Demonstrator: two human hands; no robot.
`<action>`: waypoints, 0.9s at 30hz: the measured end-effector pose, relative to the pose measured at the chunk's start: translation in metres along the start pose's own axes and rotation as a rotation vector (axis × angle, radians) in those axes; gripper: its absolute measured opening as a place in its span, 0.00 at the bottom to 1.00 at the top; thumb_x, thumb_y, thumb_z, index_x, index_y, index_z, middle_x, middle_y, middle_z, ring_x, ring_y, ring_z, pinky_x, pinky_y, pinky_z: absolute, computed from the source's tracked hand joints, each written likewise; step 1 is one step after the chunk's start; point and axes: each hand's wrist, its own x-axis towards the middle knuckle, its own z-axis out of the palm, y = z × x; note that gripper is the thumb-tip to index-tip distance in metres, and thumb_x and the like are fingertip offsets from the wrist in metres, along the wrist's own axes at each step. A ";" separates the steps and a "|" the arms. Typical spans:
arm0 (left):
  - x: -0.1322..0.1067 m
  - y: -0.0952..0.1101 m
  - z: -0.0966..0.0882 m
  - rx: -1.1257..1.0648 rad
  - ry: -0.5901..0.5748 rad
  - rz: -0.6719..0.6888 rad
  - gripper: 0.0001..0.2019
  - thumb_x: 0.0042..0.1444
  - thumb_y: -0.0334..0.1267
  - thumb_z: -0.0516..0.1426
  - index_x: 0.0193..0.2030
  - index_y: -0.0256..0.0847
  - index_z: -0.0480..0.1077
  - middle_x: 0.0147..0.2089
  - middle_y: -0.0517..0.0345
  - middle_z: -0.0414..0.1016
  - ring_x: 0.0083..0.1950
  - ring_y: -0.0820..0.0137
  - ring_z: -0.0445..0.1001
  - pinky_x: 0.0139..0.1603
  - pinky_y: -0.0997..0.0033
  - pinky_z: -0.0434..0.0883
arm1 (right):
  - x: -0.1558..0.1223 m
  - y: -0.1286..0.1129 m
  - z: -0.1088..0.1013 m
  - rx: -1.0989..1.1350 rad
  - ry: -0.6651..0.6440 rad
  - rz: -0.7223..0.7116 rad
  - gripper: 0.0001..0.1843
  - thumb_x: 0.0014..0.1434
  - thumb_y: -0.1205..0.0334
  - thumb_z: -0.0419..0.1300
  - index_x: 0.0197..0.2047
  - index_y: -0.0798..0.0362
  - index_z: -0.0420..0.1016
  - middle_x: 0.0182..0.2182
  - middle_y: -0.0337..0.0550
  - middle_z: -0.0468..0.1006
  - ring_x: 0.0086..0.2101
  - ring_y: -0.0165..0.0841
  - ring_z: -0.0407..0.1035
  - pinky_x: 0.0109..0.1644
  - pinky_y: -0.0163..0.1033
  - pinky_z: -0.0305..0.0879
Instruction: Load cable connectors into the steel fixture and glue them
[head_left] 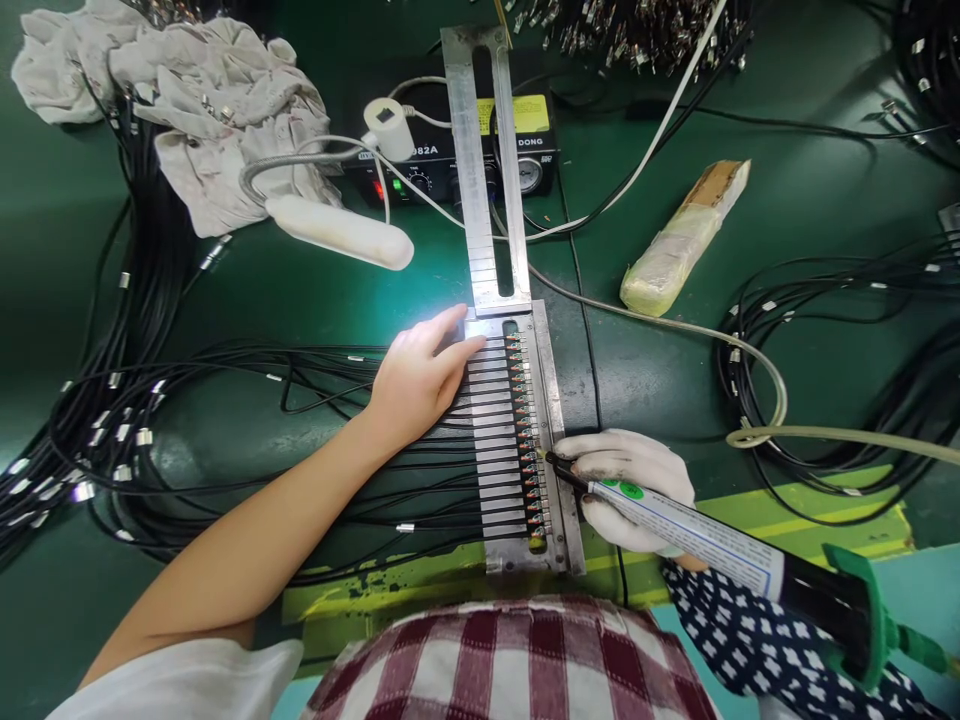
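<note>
My bare left hand (pixel 420 375) rests with its fingers stretched out on the upper left edge of a slotted metal fixture (pixel 499 520). Black cables (pixel 420 468) lie side by side in the slots, their stripped ends and small metal connectors (pixel 534 420) lined up along the right side. In a white glove, my right hand (pixel 637 485) is wrapped round a dispensing syringe (pixel 690 535) with a printed label and green cap. The syringe's narrow dark tip points at the connectors around the middle of the row.
A black control box (pixel 420 160) stands behind the fixture, under a metal slotted arm (pixel 469 170). A lit lamp (pixel 341 230) hangs to the left. White cloths (pixel 232 110), a wrapped block (pixel 682 245) and coiled cables (pixel 750 390) lie around on the green table.
</note>
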 end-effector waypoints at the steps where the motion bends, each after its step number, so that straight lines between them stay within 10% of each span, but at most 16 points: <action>1: 0.000 0.000 0.000 -0.003 0.000 -0.003 0.16 0.69 0.37 0.48 0.55 0.45 0.74 0.67 0.45 0.65 0.60 0.59 0.71 0.55 0.55 0.69 | 0.000 0.000 0.000 0.002 0.002 0.002 0.14 0.54 0.66 0.65 0.45 0.54 0.75 0.40 0.52 0.84 0.42 0.40 0.80 0.42 0.41 0.79; 27: 0.000 0.000 0.000 -0.045 -0.026 -0.047 0.17 0.69 0.38 0.48 0.56 0.47 0.74 0.69 0.48 0.64 0.62 0.58 0.69 0.59 0.51 0.67 | -0.008 -0.009 0.002 -0.051 -0.017 -0.007 0.13 0.55 0.65 0.64 0.45 0.54 0.75 0.40 0.52 0.84 0.41 0.39 0.81 0.40 0.40 0.77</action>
